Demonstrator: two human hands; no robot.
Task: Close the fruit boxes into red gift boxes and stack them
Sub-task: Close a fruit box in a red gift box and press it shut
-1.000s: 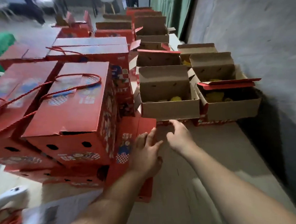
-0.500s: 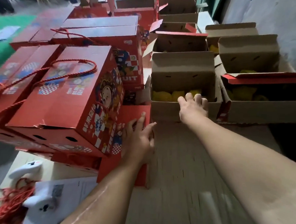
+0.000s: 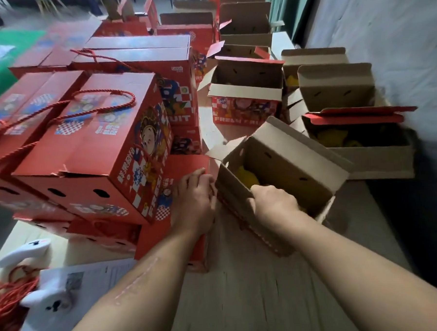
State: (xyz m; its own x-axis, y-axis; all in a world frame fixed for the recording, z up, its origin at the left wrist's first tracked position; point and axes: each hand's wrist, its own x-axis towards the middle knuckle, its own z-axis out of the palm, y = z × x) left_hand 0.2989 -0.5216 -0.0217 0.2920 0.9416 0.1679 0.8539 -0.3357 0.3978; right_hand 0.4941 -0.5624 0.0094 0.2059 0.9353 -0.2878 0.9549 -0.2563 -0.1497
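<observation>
Two hands reach over the pale worktop [image 3: 243, 300]. The right hand [image 3: 273, 201] grips the near wall of an open fruit box [image 3: 280, 178], which sits tilted with yellow fruit [image 3: 247, 178] inside. The left hand [image 3: 194, 202] lies with loose fingers on a flat red box [image 3: 187, 168], just beside the fruit box. To the left, closed red gift boxes [image 3: 94, 143] with rope handles are stacked. Farther back stand more open boxes [image 3: 244, 88].

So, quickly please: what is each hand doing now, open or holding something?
Left hand: open, fingers resting on the flat red box.
Right hand: grips the near wall of the open fruit box.
</observation>
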